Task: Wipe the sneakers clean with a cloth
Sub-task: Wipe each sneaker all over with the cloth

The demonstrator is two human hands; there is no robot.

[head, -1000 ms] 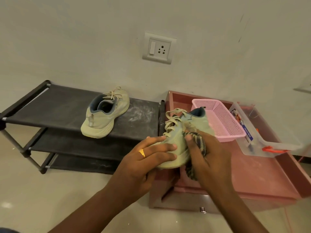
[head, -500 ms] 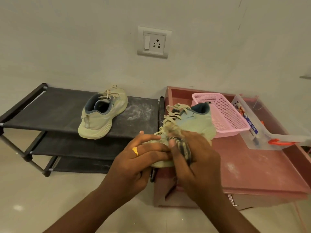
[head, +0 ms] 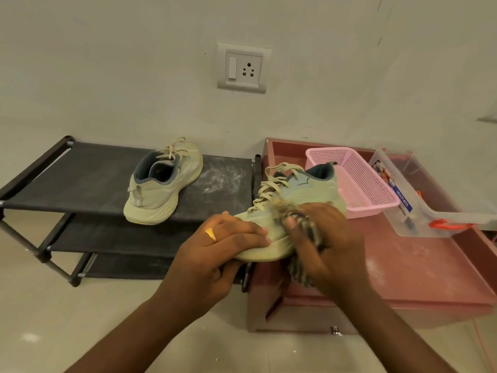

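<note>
I hold one pale green sneaker (head: 309, 189) up where the black shoe rack (head: 80, 179) meets the left edge of the pink counter (head: 403, 265). My left hand (head: 215, 246) has its grip clamped on the toe end, fingers laid over the top, with a gold ring (head: 211, 234) on one finger. My right hand (head: 330, 243) has its grip closed on a bunched cloth (head: 300, 275) and presses it against the side of the sneaker, below the laces. The cloth is blurred, so its pattern may be stripes, but I cannot say for sure. A loose end hangs under my palm. My hands hide the middle of the sneaker.

The second sneaker (head: 161, 184) stands on the rack's top shelf to the left, heel toward me, well apart from the first. Whitish dust marks the shelf beside it and the counter top. Behind the held sneaker, on the counter, sit a pink basket (head: 360, 184) and, just to its right, a clear plastic box (head: 419, 211) with an orange clasp. A wall socket (head: 244, 68) is above.
</note>
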